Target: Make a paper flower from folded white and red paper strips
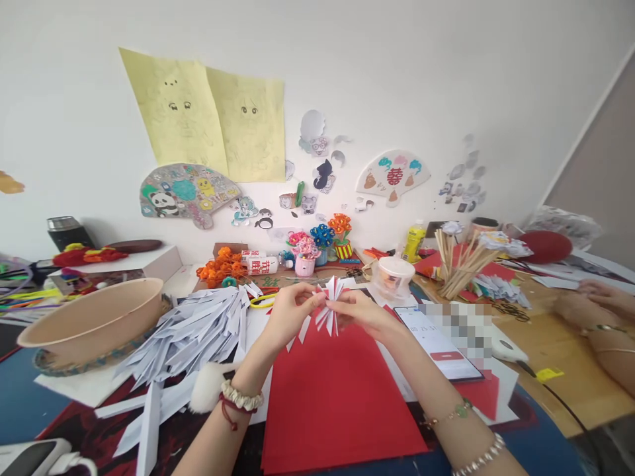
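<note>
Between my two hands a white folded-paper flower [331,320] with thin petals fanned outward is held up over red paper sheets [337,403]. My left hand [295,305] pinches its left side with thumb and fingers. On the other side, the fingers of my right hand [360,308] close on the flower near its middle. A big heap of white folded paper strips [198,330] lies left of my left forearm. Just behind my left hand is a yellow ring-shaped thing [262,301], partly hidden.
A beige basin [94,314] stands at left. On the right lie a phone [436,344] and a bundle of wooden sticks [464,264]. Along the wall are a clear tub [394,274] and small flower pots [304,264]. Another person's hands [595,304] are at far right.
</note>
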The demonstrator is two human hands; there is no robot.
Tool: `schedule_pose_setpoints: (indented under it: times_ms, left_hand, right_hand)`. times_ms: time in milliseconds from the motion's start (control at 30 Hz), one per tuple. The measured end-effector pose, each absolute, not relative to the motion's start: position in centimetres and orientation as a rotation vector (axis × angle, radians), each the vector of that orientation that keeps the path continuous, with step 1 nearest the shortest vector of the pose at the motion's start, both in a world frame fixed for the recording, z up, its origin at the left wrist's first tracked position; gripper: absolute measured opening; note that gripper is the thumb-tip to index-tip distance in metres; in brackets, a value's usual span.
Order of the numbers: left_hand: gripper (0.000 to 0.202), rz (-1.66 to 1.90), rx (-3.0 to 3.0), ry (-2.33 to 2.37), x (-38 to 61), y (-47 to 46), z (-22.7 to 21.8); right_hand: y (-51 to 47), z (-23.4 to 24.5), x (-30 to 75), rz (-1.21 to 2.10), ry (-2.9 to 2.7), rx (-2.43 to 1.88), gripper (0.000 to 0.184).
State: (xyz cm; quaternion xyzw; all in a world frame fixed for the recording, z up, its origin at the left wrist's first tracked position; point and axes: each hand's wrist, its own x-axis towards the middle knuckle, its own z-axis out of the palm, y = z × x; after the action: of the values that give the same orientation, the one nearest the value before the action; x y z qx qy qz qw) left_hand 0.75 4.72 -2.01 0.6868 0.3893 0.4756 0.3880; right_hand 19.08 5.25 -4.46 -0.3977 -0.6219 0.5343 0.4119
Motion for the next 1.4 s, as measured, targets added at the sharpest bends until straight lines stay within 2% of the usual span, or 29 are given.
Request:
schedule_pose_setpoints:
  times_ms: [167,500,733,1067,1400]
  left_hand:
    - [0.041,1.126,1.756,0.943,0.1,4.1,-2.1]
    - [0.044,1.202,1.721,1.052,0.3,4.3,-3.5]
    - [0.037,1.297,1.724,1.078,0.3,4.4,-3.7]
    - [0.026,1.251,1.868,1.108,0.3,4.1,-3.6]
    - [0.014,1.326,2.064,1.302,0.8,3.5,-3.2]
  right_hand:
    - [4.6,-5.3,19.9,1.489,-1.59,-0.944,0.039]
    - [4.1,-6.9,19.1,1.433,-1.468,-0.847,0.034]
    - [4.1,-7.3,18.7,1.425,-1.422,-0.866,0.035]
    - [3.8,-7.3,18.3,1.371,-1.419,-0.886,0.034]
    - [4.0,-7.4,18.3,1.325,-1.361,-0.892,0.036]
